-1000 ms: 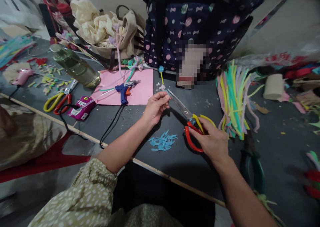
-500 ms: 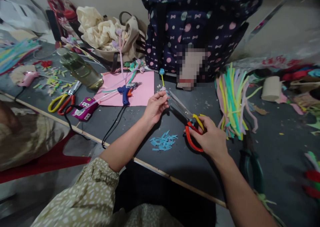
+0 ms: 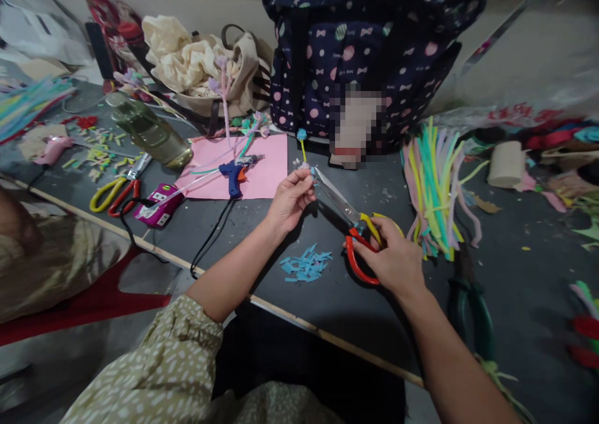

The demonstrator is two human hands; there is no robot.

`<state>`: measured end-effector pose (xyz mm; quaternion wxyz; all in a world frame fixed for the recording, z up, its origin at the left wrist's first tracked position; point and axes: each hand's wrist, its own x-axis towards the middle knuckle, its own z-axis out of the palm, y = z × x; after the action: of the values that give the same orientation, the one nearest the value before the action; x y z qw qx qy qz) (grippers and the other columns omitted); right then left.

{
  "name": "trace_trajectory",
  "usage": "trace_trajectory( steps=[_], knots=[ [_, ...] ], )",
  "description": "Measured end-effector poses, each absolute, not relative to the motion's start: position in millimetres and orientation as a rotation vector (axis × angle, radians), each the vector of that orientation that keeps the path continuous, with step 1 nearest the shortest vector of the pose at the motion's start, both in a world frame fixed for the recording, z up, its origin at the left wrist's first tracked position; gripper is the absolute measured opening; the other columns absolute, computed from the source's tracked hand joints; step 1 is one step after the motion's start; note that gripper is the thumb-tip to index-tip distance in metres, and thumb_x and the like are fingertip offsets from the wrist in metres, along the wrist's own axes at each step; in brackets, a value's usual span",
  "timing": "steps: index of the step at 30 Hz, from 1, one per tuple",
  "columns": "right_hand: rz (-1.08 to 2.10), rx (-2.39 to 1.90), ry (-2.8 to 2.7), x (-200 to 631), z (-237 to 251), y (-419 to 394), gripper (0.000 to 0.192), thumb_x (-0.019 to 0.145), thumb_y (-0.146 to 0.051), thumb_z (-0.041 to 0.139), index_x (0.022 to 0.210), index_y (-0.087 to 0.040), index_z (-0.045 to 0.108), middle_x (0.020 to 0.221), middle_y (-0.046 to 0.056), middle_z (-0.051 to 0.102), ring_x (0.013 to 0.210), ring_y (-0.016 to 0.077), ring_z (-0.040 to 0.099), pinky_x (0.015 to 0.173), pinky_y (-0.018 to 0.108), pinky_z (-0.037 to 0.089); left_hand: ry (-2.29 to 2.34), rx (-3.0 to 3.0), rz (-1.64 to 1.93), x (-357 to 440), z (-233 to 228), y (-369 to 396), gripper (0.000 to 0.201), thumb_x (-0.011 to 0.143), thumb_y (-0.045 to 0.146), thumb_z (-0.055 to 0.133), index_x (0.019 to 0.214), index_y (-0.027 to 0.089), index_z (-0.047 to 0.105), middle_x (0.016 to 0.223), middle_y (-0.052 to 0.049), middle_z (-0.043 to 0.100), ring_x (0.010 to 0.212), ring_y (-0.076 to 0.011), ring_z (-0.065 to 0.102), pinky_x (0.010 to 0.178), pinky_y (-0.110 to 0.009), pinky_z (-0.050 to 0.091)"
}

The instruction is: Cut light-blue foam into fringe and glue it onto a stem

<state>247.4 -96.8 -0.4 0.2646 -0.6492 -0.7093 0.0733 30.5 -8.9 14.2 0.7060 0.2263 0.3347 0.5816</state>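
Red-and-yellow-handled steel scissors (image 3: 352, 219) sit mid-frame, gripped by the right hand (image 3: 390, 259); their blade tips meet a small yellow-stemmed, blue-tipped pipe-cleaner flower (image 3: 302, 151) pinched in the left hand (image 3: 289, 199), above blue trimmings (image 3: 305, 265).

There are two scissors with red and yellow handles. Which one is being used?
The scissors in the right hand, blades reaching to the small piece pinched by the left hand. The other scissors lie untouched on the table's left side beside the green bottle.
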Motion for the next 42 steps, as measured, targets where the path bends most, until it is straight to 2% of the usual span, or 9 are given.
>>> trace_trajectory(
  steps=[13,25,35,42],
  knots=[
    [0.193,-1.747,-1.932,247.8,1.5,-96.9,0.055,0.076,-0.063,0.062,0.110,-0.020,0.061,0.061,-0.001,0.061,0.063,0.0200,0.063,0.055,0.028,0.041,0.786,0.533,1.274,31.1,13.6,-8.9,0.029,0.061,0.021,0.085,0.083,0.017,0.066,0.065,0.005,0.061,0.054,-0.0051,0.055,0.058,-0.020,0.049],
    [0.010,-1.694,-1.976,248.2,-2.6,-97.7,0.052,0.077,-0.061,0.064,0.109,-0.019,0.063,0.071,0.003,0.068,0.063,0.0202,0.063,0.056,0.029,0.041,0.759,0.393,1.257,29.7,16.6,-10.8,0.024,0.067,0.011,0.080,0.086,0.017,0.067,0.064,0.005,0.061,0.052,-0.0040,0.056,0.056,-0.016,0.049],
    [-0.033,-1.671,-1.997,247.9,-4.2,-98.0,0.052,0.078,-0.060,0.064,0.108,-0.018,0.063,0.080,0.006,0.070,0.063,0.0191,0.063,0.057,0.028,0.042,0.711,0.368,1.230,33.4,13.9,-14.0,0.024,0.066,0.010,0.080,0.084,0.016,0.065,0.061,0.006,0.060,0.052,-0.0036,0.056,0.054,-0.015,0.047],
    [-0.049,-1.652,-1.994,248.2,-6.3,-98.0,0.052,0.079,-0.060,0.064,0.108,-0.018,0.064,0.071,0.004,0.068,0.062,0.0187,0.062,0.056,0.028,0.041,0.698,0.362,1.240,34.7,11.6,-15.0,0.025,0.065,0.009,0.080,0.084,0.016,0.065,0.061,0.005,0.061,0.052,-0.0039,0.056,0.054,-0.015,0.046]
  ],
)
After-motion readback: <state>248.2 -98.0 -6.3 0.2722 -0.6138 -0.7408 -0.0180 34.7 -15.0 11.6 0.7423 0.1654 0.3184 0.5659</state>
